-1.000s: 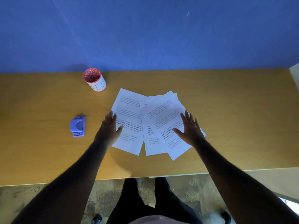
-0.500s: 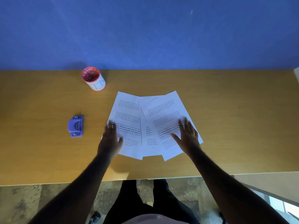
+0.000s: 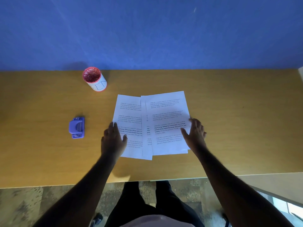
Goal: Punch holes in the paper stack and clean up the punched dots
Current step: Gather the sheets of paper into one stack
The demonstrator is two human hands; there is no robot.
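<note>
Two bystanders — hole punch (image 3: 76, 127), cup (image 3: 94, 79)

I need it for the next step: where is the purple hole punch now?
In the head view the purple hole punch lies on the wooden table, left of the left hand and the papers, nearer than the red cup.
</note>
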